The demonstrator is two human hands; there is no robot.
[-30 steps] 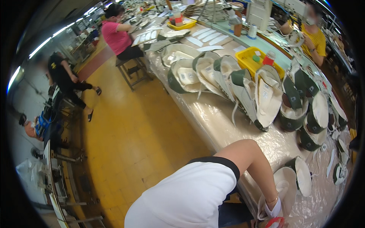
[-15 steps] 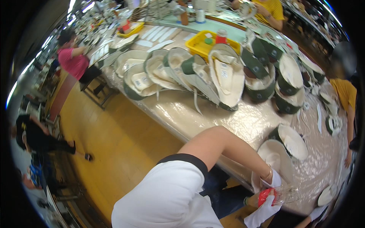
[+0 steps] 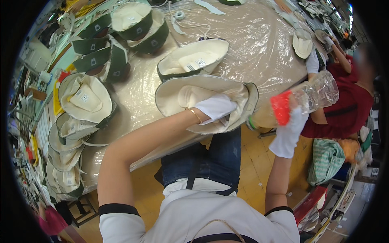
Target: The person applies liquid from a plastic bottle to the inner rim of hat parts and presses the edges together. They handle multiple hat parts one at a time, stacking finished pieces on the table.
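Note:
My left hand (image 3: 216, 107), in a white glove, reaches into a cream-lined hat (image 3: 170, 95). Its fingers close on the hat's inner fold near the right end, the tips partly hidden in the cloth. Just right of that hat, my gloved right hand (image 3: 292, 127) grips a clear plastic bottle (image 3: 324, 92) wrapped with a red band. The bottle lies nearly level, its yellowish end with a green ring close to the hat's right rim; whether they touch, I cannot tell. Directly behind sits another cream-lined green hat (image 3: 198, 60) with a label inside.
Shiny plastic film covers the table (image 3: 251, 44). Stacked green hats (image 3: 148, 38) stand at the back left, and a row of cream-lined hats (image 3: 67, 152) runs along the left edge. At the right, a person in dark red (image 3: 340, 117) is near a striped bag (image 3: 326, 160).
My view has swung to the right, bringing both arms fully into sight. The bottle is still in my right hand, and my left hand is still at the hat.

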